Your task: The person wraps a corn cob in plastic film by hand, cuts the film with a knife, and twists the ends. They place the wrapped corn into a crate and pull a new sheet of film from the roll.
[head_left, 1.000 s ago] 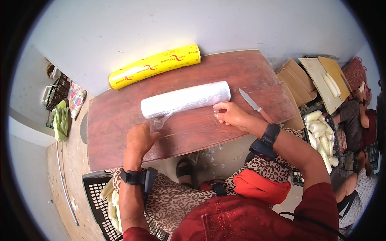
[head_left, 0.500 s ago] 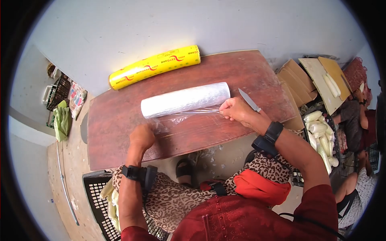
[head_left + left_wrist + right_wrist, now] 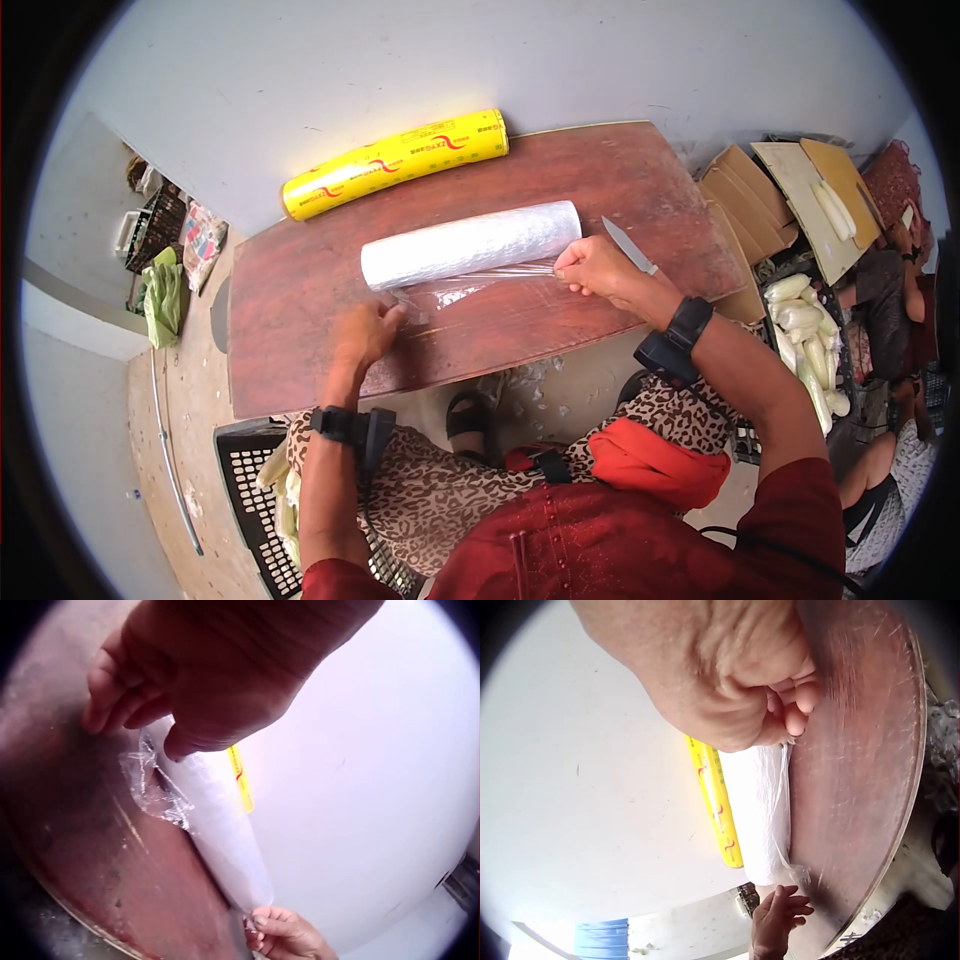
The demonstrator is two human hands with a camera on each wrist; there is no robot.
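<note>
A white roll of clear film [image 3: 470, 245] lies across the wooden table [image 3: 300, 350], its loose edge [image 3: 460, 292] gathered along the near side. At the roll's right end the right hand [image 3: 610, 272] pinches that edge between thumb and fingertips; the right wrist view shows the pinch by the roll [image 3: 757, 810]. By the left end, the left hand [image 3: 362, 335] holds nothing that I can see, its fingers loosely bent. In the left wrist view crumpled film [image 3: 154, 787] lies just beyond the left hand's [image 3: 202, 682] fingers.
A yellow printed roll [image 3: 395, 165] lies at the table's back edge against the wall. A knife [image 3: 628, 245] rests right of the right hand. Crates with pale wrapped vegetables [image 3: 805, 330] stand right and at lower left [image 3: 250, 480]. Another person sits at far right.
The right hand has taken hold of the film edge at the right end and drawn it taut along the roll. The left hand has let go of the film at the left end.
</note>
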